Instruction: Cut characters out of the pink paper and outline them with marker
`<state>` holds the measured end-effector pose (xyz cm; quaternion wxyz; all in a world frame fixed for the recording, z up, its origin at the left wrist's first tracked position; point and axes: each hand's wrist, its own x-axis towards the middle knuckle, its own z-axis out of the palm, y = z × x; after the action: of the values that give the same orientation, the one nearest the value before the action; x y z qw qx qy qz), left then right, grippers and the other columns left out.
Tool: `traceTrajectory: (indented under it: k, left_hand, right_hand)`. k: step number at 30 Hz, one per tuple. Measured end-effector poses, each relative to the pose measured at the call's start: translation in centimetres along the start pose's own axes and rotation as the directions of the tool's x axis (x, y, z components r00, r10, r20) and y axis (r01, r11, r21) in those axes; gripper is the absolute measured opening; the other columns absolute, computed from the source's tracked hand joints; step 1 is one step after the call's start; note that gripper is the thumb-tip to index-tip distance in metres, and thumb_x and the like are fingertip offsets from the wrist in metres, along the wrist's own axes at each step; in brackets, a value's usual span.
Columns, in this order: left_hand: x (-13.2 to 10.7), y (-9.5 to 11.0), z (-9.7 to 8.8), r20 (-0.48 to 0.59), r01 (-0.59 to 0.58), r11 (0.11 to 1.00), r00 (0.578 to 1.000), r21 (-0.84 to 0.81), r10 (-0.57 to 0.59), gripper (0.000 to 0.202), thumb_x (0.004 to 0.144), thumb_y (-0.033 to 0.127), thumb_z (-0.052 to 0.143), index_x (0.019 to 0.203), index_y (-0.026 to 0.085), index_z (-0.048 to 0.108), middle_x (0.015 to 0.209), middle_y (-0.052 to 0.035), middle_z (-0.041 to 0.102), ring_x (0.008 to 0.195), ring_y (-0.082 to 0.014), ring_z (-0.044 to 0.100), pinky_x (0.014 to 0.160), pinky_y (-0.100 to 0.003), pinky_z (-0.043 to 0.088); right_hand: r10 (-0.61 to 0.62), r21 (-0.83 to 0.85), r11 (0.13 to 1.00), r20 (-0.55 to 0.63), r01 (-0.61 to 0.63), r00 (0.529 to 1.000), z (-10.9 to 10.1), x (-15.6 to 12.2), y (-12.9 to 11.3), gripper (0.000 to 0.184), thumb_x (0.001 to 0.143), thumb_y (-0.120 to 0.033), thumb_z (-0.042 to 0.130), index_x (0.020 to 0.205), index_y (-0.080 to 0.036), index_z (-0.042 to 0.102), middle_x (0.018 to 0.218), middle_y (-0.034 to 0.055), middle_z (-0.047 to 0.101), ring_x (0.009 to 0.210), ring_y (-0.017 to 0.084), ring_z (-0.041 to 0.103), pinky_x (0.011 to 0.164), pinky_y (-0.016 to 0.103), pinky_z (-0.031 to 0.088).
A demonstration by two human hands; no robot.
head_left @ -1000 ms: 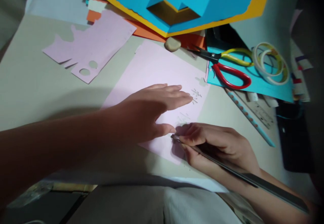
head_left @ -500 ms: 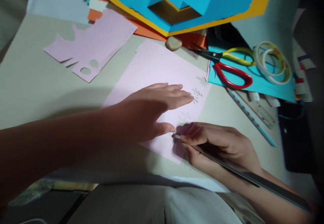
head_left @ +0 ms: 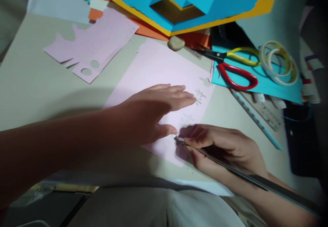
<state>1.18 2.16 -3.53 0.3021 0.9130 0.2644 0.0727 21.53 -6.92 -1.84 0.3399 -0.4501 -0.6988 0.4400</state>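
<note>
The left hand [head_left: 150,112] lies flat on the pink sheet [head_left: 156,66], fingers extended and grasping nothing, presumably to keep it from sliding on the table [head_left: 228,112]. In the right hand [head_left: 230,145], fingers pinch a slim dark tool [head_left: 269,185] near its tip, likely for fine control.

Counts: hands x2, one left hand [head_left: 151,114], one right hand [head_left: 228,145]. Slim dark tool [head_left: 248,177] x1. Pink sheets x2: one working sheet [head_left: 164,66], one scrap sheet [head_left: 102,35] with 2 round holes [head_left: 86,71]. Slit clusters [head_left: 200,95] x2 readable on the working sheet. Scissors [head_left: 219,56] x1 pair, 2 handles [head_left: 252,82] (1 red, 1 yellow). Tape rolls [head_left: 261,59] x2. Stone [head_left: 176,43] x1. Pencil [head_left: 256,118] x1. Ruler [head_left: 268,116] x1. White stubs [head_left: 259,98] x2. Blue-and-yellow card [head_left: 230,1] x1. Dark slab [head_left: 304,148] x1, too dim to ID. Orange papers [head_left: 151,30]: overlapped, can't count.
</note>
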Motion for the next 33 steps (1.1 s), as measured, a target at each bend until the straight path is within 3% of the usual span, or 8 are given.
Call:
traceTrajectory:
  k: [5, 12, 17, 33]
  left_hand:
    - [0.01, 0.08, 0.02, -0.009, -0.005, 1.0, 1.0, 0.006, 0.005, 0.07, 0.084, 0.027, 0.069, 0.148, 0.02, 0.042, 0.156, -0.0011, 0.043, 0.15, -0.0188, 0.029, 0.125, -0.037, 0.02]
    - [-0.21, 0.29, 0.04, -0.031, -0.018, 1.0, 0.999, 0.011, 0.019, 0.063, 0.086, 0.029, 0.062, 0.145, 0.019, 0.045, 0.155, -0.0024, 0.044, 0.149, -0.0198, 0.031, 0.125, -0.038, 0.021]
    - [-0.18, 0.29, 0.15, -0.055, -0.024, 1.0, 0.998, -0.002, 0.024, 0.063, 0.085, 0.03, 0.063, 0.145, 0.022, 0.045, 0.155, -0.0017, 0.045, 0.149, -0.0204, 0.032, 0.124, -0.04, 0.024]
    - [-0.05, 0.52, 0.05, -0.057, -0.011, 0.999, 0.998, -0.036, 0.009, 0.066, 0.08, 0.026, 0.066, 0.143, 0.018, 0.048, 0.153, -0.0037, 0.047, 0.148, -0.0204, 0.034, 0.125, -0.04, 0.024]
  right_hand:
    - [-0.002, -0.016, 1.0, 0.009, 0.002, 1.0, -0.04, 0.22, -0.27, 0.019, 0.075, 0.001, 0.068, 0.073, -0.017, 0.063, 0.066, 0.0037, 0.067, 0.062, 0.016, 0.067, 0.068, 0.031, 0.06]
    - [-0.019, -0.036, 0.999, 0.021, 0.02, 1.0, -0.25, 0.5, -0.69, 0.022, 0.074, 0.002, 0.069, 0.078, -0.02, 0.066, 0.071, 0.0047, 0.072, 0.069, 0.02, 0.072, 0.062, 0.029, 0.06]
    - [-0.02, -0.037, 0.999, 0.024, 0.02, 1.0, -0.23, 0.41, -0.45, 0.023, 0.076, -0.001, 0.07, 0.084, -0.023, 0.068, 0.075, 0.0031, 0.073, 0.071, 0.021, 0.072, 0.064, 0.031, 0.061]
    - [-0.027, -0.033, 0.999, 0.033, 0.028, 0.999, -0.31, 0.57, -0.47, 0.022, 0.077, -0.002, 0.069, 0.085, -0.023, 0.069, 0.072, 0.0035, 0.071, 0.068, 0.02, 0.071, 0.062, 0.03, 0.06]
